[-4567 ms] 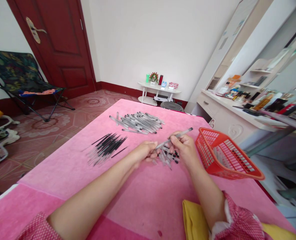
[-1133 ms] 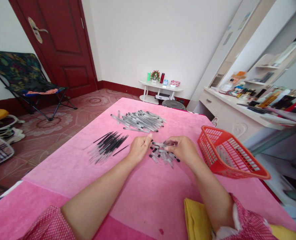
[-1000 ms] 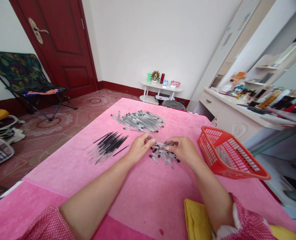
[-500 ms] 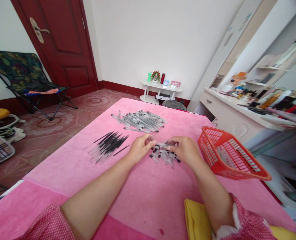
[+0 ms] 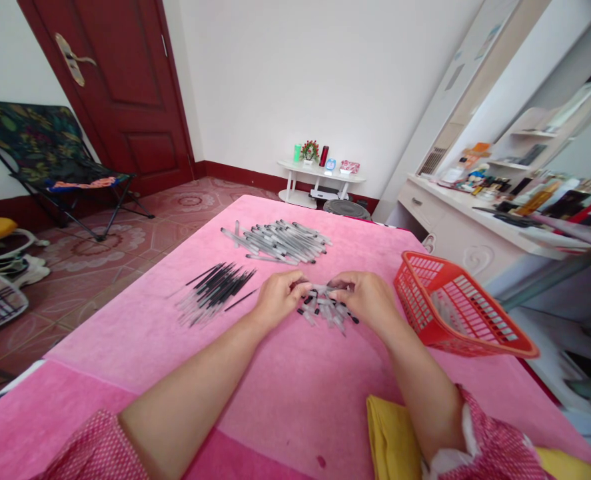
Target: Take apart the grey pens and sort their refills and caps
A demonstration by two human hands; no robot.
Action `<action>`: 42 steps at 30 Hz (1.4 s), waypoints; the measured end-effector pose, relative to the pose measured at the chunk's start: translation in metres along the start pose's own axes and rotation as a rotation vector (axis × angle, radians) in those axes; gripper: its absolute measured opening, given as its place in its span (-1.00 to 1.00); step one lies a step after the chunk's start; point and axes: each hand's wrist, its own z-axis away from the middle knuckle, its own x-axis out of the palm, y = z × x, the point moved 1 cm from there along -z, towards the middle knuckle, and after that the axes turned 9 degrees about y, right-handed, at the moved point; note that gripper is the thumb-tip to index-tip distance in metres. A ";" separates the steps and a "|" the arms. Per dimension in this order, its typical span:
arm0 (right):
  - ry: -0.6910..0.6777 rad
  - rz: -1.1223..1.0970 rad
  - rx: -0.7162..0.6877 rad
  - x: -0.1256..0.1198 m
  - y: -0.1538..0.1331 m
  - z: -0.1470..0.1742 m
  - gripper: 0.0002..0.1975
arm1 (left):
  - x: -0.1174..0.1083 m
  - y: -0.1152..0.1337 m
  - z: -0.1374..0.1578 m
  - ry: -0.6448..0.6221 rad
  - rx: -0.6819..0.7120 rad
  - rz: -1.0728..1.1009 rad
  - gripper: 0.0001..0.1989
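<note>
My left hand [image 5: 281, 293] and my right hand [image 5: 362, 293] face each other over the table, fingertips pinched. A pale translucent pen [image 5: 319, 288] spans the gap between them, an end in each hand; the fingers hide its ends. Right below lies a loose heap of pen caps [image 5: 329, 311], translucent with black parts. Farther back is a pile of clear grey pen barrels [image 5: 288, 241], some with dark ends. Left of my left hand, thin black pen refills [image 5: 220, 287] lie side by side, with one refill [image 5: 241, 300] apart from the rest.
A red plastic basket [image 5: 445, 343] stands on the right of the pink-covered table [image 5: 295, 393], some translucent pieces [image 5: 448, 312] inside. A folded yellow cloth [image 5: 392, 433] lies near my right forearm. Beyond are a dresser [image 5: 455, 227] and a folding chair [image 5: 40, 147].
My right hand has shifted slightly left, closer to my left hand, and the pen now shows more plainly between them. The piles look the same.
</note>
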 end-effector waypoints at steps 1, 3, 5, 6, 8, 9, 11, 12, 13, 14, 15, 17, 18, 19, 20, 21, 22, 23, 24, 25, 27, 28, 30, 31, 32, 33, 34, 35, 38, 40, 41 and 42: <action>-0.003 0.013 -0.016 0.000 -0.001 0.000 -0.84 | 0.001 0.000 0.000 -0.001 0.002 -0.010 -0.71; 0.017 0.065 -0.069 0.000 -0.003 0.000 -0.85 | 0.004 -0.001 0.001 0.003 -0.033 -0.025 -0.62; 0.058 0.127 -0.144 -0.002 -0.006 0.000 -0.86 | 0.007 -0.004 0.001 0.012 -0.097 -0.018 -0.55; 0.084 0.155 -0.181 -0.003 -0.007 0.000 -0.87 | 0.008 -0.007 0.000 0.026 -0.137 -0.005 -0.52; 0.141 0.207 -0.231 -0.008 -0.008 0.001 -0.92 | 0.008 -0.013 -0.001 0.059 -0.227 0.043 -0.50; 0.175 0.230 -0.239 -0.011 -0.007 0.001 -0.94 | 0.008 -0.017 -0.002 0.081 -0.276 0.077 -0.50; 0.254 0.250 -0.210 -0.016 -0.004 0.000 -0.98 | 0.005 -0.024 -0.004 0.137 -0.359 0.145 -0.52; 0.291 0.242 -0.171 -0.018 -0.001 -0.001 -0.98 | 0.003 -0.027 -0.005 0.167 -0.381 0.165 -0.52; 0.319 0.224 -0.120 -0.019 0.002 -0.002 -0.96 | 0.001 -0.029 -0.006 0.197 -0.385 0.166 -0.52; 0.332 0.199 -0.064 -0.019 0.005 -0.003 -0.92 | 0.000 -0.029 -0.006 0.218 -0.372 0.147 -0.52; 0.328 0.170 -0.011 -0.019 0.008 -0.004 -0.89 | -0.001 -0.029 -0.005 0.227 -0.346 0.108 -0.51; 0.283 0.108 0.059 -0.016 0.012 -0.006 -0.84 | 0.000 -0.025 -0.004 0.214 -0.288 -0.003 -0.48; 0.258 0.079 0.078 -0.014 0.013 -0.006 -0.83 | 0.001 -0.023 -0.003 0.196 -0.265 -0.063 -0.47; 0.238 0.052 0.091 -0.013 0.013 -0.006 -0.82 | 0.002 -0.021 -0.001 0.175 -0.252 -0.120 -0.45; 0.224 0.027 0.099 -0.011 0.014 -0.007 -0.82 | 0.003 -0.019 0.000 0.156 -0.245 -0.171 -0.44; 0.215 0.004 0.105 -0.010 0.014 -0.007 -0.82 | 0.004 -0.017 0.001 0.134 -0.242 -0.214 -0.43; 0.203 -0.016 0.107 -0.009 0.014 -0.007 -0.82 | 0.005 -0.016 0.002 0.116 -0.240 -0.249 -0.42; 0.189 -0.034 0.109 -0.008 0.014 -0.007 -0.82 | 0.005 -0.014 0.002 0.099 -0.237 -0.274 -0.41; 0.173 -0.053 0.107 -0.007 0.014 -0.007 -0.82 | 0.005 -0.014 0.003 0.088 -0.233 -0.289 -0.40; 0.158 -0.071 0.104 -0.007 0.014 -0.007 -0.82 | 0.005 -0.013 0.004 0.081 -0.230 -0.294 -0.40; 0.127 -0.098 0.098 -0.005 0.015 -0.007 -0.81 | 0.004 -0.012 0.004 0.076 -0.226 -0.277 -0.40; 0.115 -0.106 0.093 -0.004 0.016 -0.007 -0.81 | 0.003 -0.011 0.004 0.081 -0.221 -0.255 -0.41; 0.098 -0.102 0.081 -0.004 0.016 -0.007 -0.82 | 0.003 -0.009 0.003 0.111 -0.189 -0.191 -0.46; 0.092 -0.087 0.074 -0.004 0.015 -0.007 -0.82 | 0.003 -0.008 0.003 0.133 -0.168 -0.145 -0.52; 0.087 -0.063 0.066 -0.004 0.015 -0.006 -0.82 | 0.003 -0.008 0.002 0.153 -0.147 -0.087 -0.58; 0.084 -0.031 0.058 -0.004 0.013 -0.006 -0.83 | 0.004 -0.007 0.002 0.165 -0.129 -0.023 -0.64; 0.081 0.008 0.051 -0.005 0.012 -0.005 -0.84 | 0.005 -0.007 0.001 0.168 -0.116 0.038 -0.67; 0.077 0.048 0.042 -0.005 0.010 -0.004 -0.85 | 0.006 -0.006 0.001 0.163 -0.103 0.091 -0.67; 0.064 0.138 0.003 -0.006 0.004 -0.002 -0.87 | 0.008 -0.006 0.000 0.138 -0.048 0.148 -0.73; 0.049 0.163 -0.024 -0.006 0.001 -0.001 -0.87 | 0.007 -0.005 0.000 0.127 -0.013 0.127 -0.79; 0.042 0.170 -0.034 -0.006 0.000 0.000 -0.87 | 0.006 -0.005 0.000 0.118 0.000 0.107 -0.80; 0.037 0.176 -0.042 -0.006 0.000 0.000 -0.87 | 0.004 -0.005 0.000 0.108 0.011 0.080 -0.80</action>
